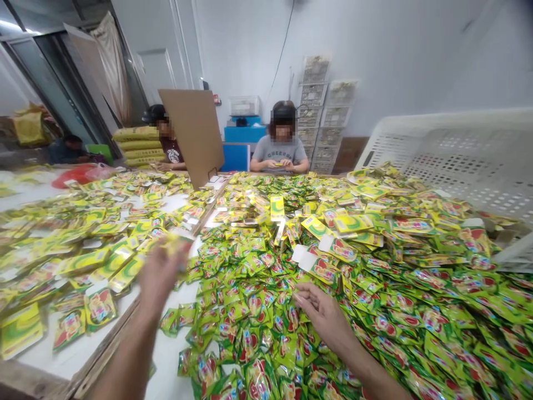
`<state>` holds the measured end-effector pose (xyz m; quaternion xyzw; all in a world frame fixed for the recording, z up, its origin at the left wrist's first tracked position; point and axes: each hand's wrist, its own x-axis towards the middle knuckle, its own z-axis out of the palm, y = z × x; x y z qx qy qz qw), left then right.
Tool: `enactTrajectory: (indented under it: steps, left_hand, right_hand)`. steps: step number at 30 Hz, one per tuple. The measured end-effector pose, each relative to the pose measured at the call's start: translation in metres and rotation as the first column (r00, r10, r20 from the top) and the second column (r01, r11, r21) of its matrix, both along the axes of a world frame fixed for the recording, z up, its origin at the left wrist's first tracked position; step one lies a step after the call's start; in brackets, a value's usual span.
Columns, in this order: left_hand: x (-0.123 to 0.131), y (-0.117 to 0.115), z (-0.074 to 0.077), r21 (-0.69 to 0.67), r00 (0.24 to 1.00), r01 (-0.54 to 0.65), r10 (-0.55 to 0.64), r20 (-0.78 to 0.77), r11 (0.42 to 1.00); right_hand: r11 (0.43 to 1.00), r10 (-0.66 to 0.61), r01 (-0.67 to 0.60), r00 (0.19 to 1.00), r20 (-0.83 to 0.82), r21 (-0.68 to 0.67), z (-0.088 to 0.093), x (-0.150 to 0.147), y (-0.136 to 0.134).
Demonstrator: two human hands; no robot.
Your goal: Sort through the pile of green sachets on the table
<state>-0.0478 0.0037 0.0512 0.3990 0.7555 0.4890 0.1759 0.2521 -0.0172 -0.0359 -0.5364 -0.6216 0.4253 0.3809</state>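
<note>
My left hand (160,272), smeared by motion, is raised over the wooden divider at left. Its fingers are closed on a small yellow carton (179,250), whose print is too blurred to read. Low over the heap of shiny green packets (254,303) is my right hand (318,308). Its thumb and fingers are slightly apart and partly bent, with no item visible between them. Yellow cartons with white flaps, such as the open carton (318,266), lie just beyond my right fingertips. More flat yellow cartons (100,305) are spread to the left of the divider.
A wooden strip (104,339) divides the table. A white perforated basket (453,150) leans over the heap at right. A cardboard sheet (194,133) stands upright at the back. Across the table a person (281,150) handles a small yellow item; other people sit at left.
</note>
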Motion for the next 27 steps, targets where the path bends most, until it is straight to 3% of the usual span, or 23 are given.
enactTrajectory:
  steps: [1, 2, 3, 4, 6, 8, 10, 12, 15, 20, 27]
  left_hand:
    - [-0.018, 0.006, 0.009, 0.056, 0.955, -0.209, 0.216, -0.204, 0.976]
    - [-0.03, 0.014, 0.015, 0.16, 0.873, -0.309, 0.346, -0.343, 0.938]
    - [-0.037, 0.022, 0.016, 0.196, 0.821, -0.329, 0.382, -0.424, 0.924]
    - [-0.037, 0.031, 0.014, 0.182, 0.814, -0.299, 0.35, -0.463, 0.937]
    - [-0.023, 0.055, -0.001, -0.026, 0.888, -0.115, 0.091, -0.45, 0.993]
    - [0.001, 0.083, -0.023, -0.286, 0.916, 0.09, -0.192, -0.352, 0.954]
    - [0.024, 0.112, -0.044, -0.395, 0.914, 0.158, -0.286, -0.288, 0.905]
    - [0.039, 0.137, -0.061, -0.468, 0.92, 0.176, -0.314, -0.235, 0.866]
    - [0.046, 0.162, -0.079, -0.532, 0.917, 0.244, -0.371, -0.147, 0.811]
    - [0.042, 0.163, -0.102, -0.42, 0.863, 0.473, -0.503, 0.046, 0.774]
    - [0.042, 0.142, -0.123, -0.04, 0.725, 0.633, -0.575, 0.378, 0.773]
  right_hand:
    - [1.0, -0.014, 0.013, 0.999, 0.045, 0.012, -0.002, -0.003, 0.006]
    - [0.999, -0.033, 0.03, 0.996, 0.088, 0.034, -0.004, -0.007, 0.013]
    - [0.997, -0.054, 0.047, 0.991, 0.124, 0.059, -0.005, -0.014, 0.021]
    - [0.995, -0.072, 0.06, 0.985, 0.154, 0.084, -0.004, -0.022, 0.031]
    - [0.988, -0.095, 0.066, 0.973, 0.211, 0.142, 0.0, -0.042, 0.053]
    - [0.976, -0.106, 0.04, 0.945, 0.308, 0.212, 0.01, -0.062, 0.08]
    - [0.97, -0.106, -0.013, 0.876, 0.471, 0.242, 0.022, -0.077, 0.111]
    - [0.983, -0.089, -0.028, 0.791, 0.605, 0.181, 0.031, -0.086, 0.144]
    - [1.0, -0.014, -0.005, 0.734, 0.679, 0.026, 0.032, -0.087, 0.188]
    - [0.98, 0.154, -0.019, 0.709, 0.688, -0.2, 0.013, -0.087, 0.228]
    - [0.953, 0.243, -0.121, 0.851, 0.466, -0.277, 0.003, -0.082, 0.228]
